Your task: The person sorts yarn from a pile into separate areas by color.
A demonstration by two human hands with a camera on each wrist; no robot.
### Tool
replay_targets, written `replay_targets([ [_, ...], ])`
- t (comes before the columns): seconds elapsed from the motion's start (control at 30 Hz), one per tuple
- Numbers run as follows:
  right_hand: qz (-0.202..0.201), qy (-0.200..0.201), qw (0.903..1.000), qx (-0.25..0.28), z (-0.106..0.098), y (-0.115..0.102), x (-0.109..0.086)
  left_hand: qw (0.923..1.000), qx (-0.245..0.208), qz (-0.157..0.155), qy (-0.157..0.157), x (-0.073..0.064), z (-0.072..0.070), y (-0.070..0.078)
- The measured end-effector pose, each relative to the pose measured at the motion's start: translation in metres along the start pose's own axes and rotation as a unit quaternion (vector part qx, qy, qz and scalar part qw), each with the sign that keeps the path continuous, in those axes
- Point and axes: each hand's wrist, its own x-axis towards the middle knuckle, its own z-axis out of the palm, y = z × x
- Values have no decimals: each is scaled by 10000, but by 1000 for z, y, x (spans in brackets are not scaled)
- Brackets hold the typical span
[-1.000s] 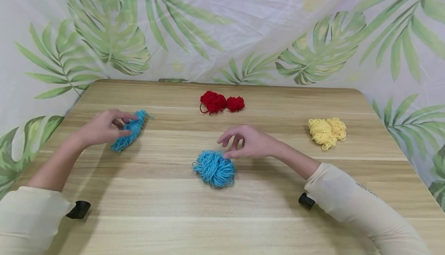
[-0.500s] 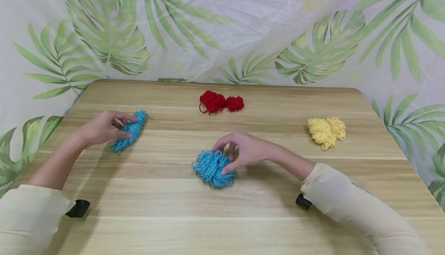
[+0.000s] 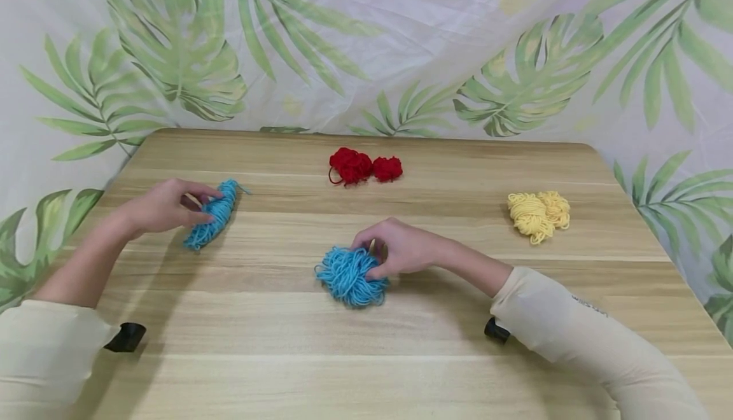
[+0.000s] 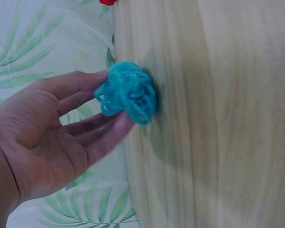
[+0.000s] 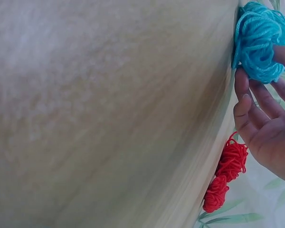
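In the head view two blue bundles of yarn lie on the table. My left hand (image 3: pixel 163 207) pinches the long, narrow skein of yarn (image 3: pixel 220 213) at the left between thumb and fingers. The left wrist view shows that skein (image 4: pixel 130 92) end-on, with looped strands, between the thumb and fingertips. Near the middle, my right hand (image 3: pixel 403 246) grips the rounder ball of yarn (image 3: pixel 346 280) by its right side, thumb in front and fingers behind. From the right wrist this ball (image 5: pixel 259 40) appears at the upper right, with fingers against it.
Two red yarn bundles (image 3: pixel 350 165) sit side by side at the back of the wooden table (image 3: pixel 258 343). Yellow yarn (image 3: pixel 532 216) lies at the right. A leaf-patterned cloth (image 3: pixel 424 38) hangs behind the table's far edge. Black wrist-worn devices (image 3: pixel 126 337) stick out below the sleeves.
My right hand has come down and to the left onto the round blue yarn, its thumb and fingers closing around the side. The left hand's fingers have settled onto the blue skein.
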Motion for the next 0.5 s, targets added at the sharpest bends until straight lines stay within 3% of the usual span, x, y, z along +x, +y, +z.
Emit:
replay_targets([
  [0.2, 86, -38, 9998, -182, 0, 0, 2, 9997, -189, -106, -144, -1, -1, 0],
  [0.5, 145, -126, 9996, -200, 2, -2, 5, 9992, -381, -115, -46, 2, 2, -2],
])
